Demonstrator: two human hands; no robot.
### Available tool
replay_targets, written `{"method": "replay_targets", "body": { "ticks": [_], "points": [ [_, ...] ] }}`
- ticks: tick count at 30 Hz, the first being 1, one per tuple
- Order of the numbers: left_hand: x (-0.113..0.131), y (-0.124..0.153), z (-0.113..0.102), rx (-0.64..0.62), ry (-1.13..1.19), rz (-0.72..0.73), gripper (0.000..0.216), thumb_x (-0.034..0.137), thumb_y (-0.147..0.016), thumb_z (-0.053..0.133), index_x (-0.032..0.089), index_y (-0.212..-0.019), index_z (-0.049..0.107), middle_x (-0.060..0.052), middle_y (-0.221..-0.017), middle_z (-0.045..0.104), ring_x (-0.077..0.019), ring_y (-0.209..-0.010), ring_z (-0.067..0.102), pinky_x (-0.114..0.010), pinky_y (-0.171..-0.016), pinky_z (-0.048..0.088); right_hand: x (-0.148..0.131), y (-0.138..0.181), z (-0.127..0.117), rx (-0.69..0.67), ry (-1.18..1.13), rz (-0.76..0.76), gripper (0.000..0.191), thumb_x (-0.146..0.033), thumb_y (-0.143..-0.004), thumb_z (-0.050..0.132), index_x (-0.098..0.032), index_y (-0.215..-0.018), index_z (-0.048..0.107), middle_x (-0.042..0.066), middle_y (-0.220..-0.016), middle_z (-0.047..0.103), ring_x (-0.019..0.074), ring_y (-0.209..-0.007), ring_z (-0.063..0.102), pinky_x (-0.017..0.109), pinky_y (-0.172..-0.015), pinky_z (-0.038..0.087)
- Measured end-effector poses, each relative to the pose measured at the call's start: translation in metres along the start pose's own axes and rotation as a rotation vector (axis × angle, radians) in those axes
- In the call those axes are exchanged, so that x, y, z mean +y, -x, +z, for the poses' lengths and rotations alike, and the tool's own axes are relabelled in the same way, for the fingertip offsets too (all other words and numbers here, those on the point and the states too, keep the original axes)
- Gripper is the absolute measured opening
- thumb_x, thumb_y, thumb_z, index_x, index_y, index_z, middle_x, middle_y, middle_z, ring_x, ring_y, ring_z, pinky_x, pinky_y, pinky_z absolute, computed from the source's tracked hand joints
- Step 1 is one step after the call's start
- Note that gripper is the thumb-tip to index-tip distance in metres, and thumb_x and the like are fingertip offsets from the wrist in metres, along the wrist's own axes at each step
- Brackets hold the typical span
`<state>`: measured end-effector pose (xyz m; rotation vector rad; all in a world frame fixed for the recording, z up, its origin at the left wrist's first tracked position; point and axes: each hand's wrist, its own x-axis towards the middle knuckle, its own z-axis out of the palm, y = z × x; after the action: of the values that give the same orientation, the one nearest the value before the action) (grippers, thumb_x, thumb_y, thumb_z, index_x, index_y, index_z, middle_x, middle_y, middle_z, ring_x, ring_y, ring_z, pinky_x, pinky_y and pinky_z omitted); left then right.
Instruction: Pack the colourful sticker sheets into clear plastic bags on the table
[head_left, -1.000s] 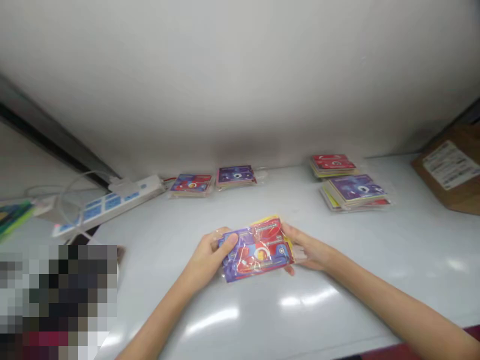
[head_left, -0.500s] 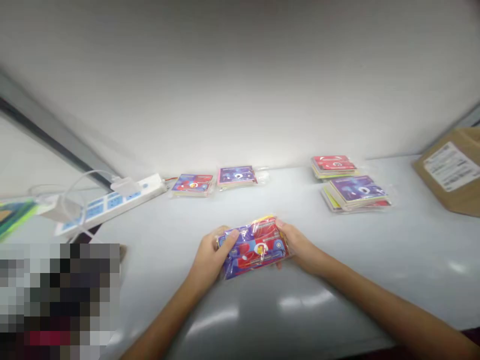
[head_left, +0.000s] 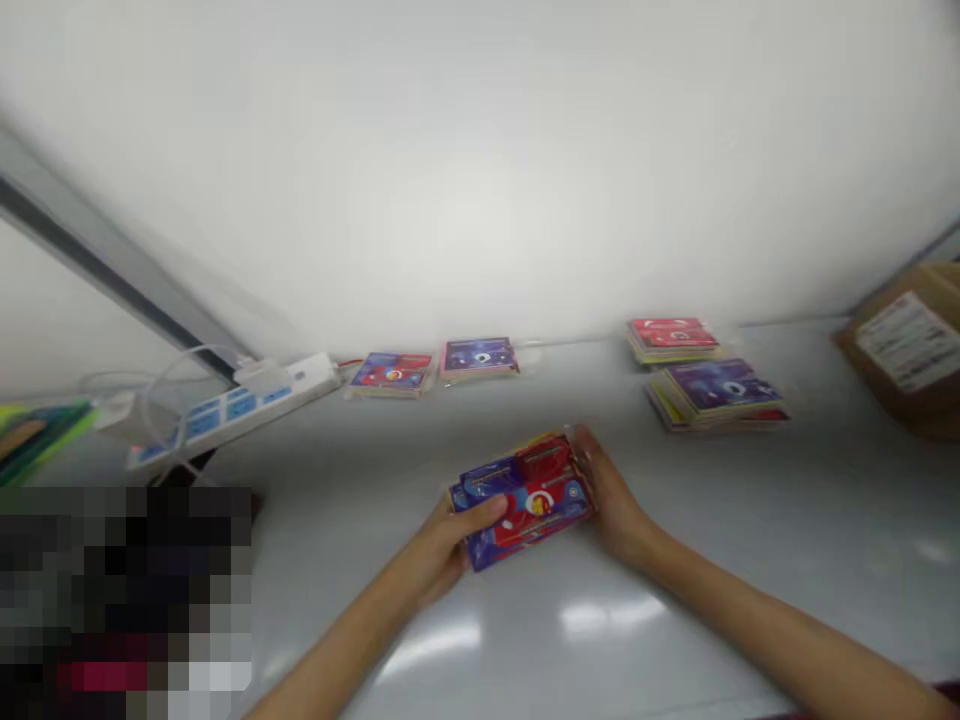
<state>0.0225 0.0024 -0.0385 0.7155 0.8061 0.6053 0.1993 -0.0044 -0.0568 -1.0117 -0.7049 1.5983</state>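
Observation:
A bagged pack of booklets (head_left: 551, 500), red, blue and purple in clear plastic, is held tilted above the table. My left hand (head_left: 450, 545) grips its left end, thumb on top and fingers underneath. At the right end, my right hand (head_left: 611, 500) is closed against the pack's edge and its wrapper; some of its fingers are hidden and blurred. Beyond the hands lie a red-and-blue pack (head_left: 394, 373) and a purple pack (head_left: 480, 358). Further right are a red-topped pack (head_left: 673, 335) and a purple-topped stack (head_left: 724, 388).
A white power strip (head_left: 247, 405) with plugs and cables lies at the left, near a green-edged item (head_left: 52, 435). A cardboard box (head_left: 915, 345) with a label stands at the right. The white wall (head_left: 480, 180) rises behind the table (head_left: 525, 640).
The pack has shifted slightly right and down in view. My left thumb reaches further across its top, while my right thumb has moved off its face to the right edge.

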Motion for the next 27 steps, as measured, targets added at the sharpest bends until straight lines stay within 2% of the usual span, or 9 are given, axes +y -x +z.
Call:
{"method": "replay_targets", "body": {
  "ticks": [5,13,16,19,23,27],
  "points": [
    [-0.004,-0.001,0.001,-0.052,0.01,-0.024,0.045,0.028,-0.065,0.075,0.016,-0.106,0.06,-0.009,-0.097,0.07,-0.0236,-0.086,0.066,-0.032,-0.072,0.052,0.003,0.001,0.0,0.037,0.0,0.008,0.049,-0.062,-0.076,0.046,-0.017,-0.078,0.065,0.004,-0.071,0.07,0.0227,-0.072,0.066,0.035,-0.071,0.051],
    [-0.005,-0.001,-0.007,-0.071,0.105,-0.045,0.034,0.024,-0.067,0.073,0.013,-0.098,0.063,-0.009,-0.096,0.069,-0.0223,-0.084,0.065,-0.034,-0.074,0.052,-0.007,0.006,0.004,-0.057,0.019,0.114,0.048,-0.06,-0.081,0.039,-0.02,-0.089,0.065,0.005,-0.084,0.072,0.023,-0.082,0.066,0.036,-0.075,0.05],
    [-0.005,-0.002,-0.011,-0.059,0.137,-0.038,0.036,0.024,-0.067,0.073,0.011,-0.099,0.062,-0.011,-0.097,0.069,-0.0241,-0.086,0.065,-0.034,-0.071,0.052,-0.01,0.003,-0.006,-0.096,-0.036,0.136,0.046,-0.059,-0.082,0.039,-0.023,-0.089,0.065,0.003,-0.087,0.071,0.0199,-0.078,0.065,0.031,-0.07,0.05],
    [-0.004,-0.002,-0.013,-0.082,0.221,-0.008,0.037,0.024,-0.07,0.069,0.01,-0.103,0.06,-0.011,-0.092,0.069,-0.0246,-0.083,0.065,-0.033,-0.067,0.052,-0.009,0.0,-0.015,-0.115,-0.084,0.192,0.031,-0.049,-0.081,0.05,-0.023,-0.089,0.066,0.003,-0.085,0.07,0.016,-0.067,0.064,0.026,-0.06,0.049],
    [-0.003,0.0,-0.015,-0.137,0.291,0.011,0.034,0.031,-0.075,0.064,0.01,-0.102,0.061,-0.01,-0.088,0.07,-0.0231,-0.077,0.065,-0.035,-0.066,0.051,-0.003,0.005,-0.015,-0.194,-0.101,0.244,0.021,-0.037,-0.08,0.058,-0.023,-0.095,0.064,0.001,-0.076,0.068,0.0122,-0.059,0.058,0.022,-0.052,0.046],
    [-0.004,0.001,-0.018,-0.265,0.331,-0.032,0.048,0.043,-0.073,0.063,0.011,-0.11,0.058,-0.012,-0.097,0.068,-0.0265,-0.085,0.064,-0.037,-0.066,0.051,-0.003,0.012,-0.007,-0.271,-0.056,0.177,0.029,-0.044,-0.08,0.054,-0.024,-0.1,0.062,0.002,-0.079,0.068,0.0167,-0.065,0.061,0.027,-0.053,0.048]
  ]
}}
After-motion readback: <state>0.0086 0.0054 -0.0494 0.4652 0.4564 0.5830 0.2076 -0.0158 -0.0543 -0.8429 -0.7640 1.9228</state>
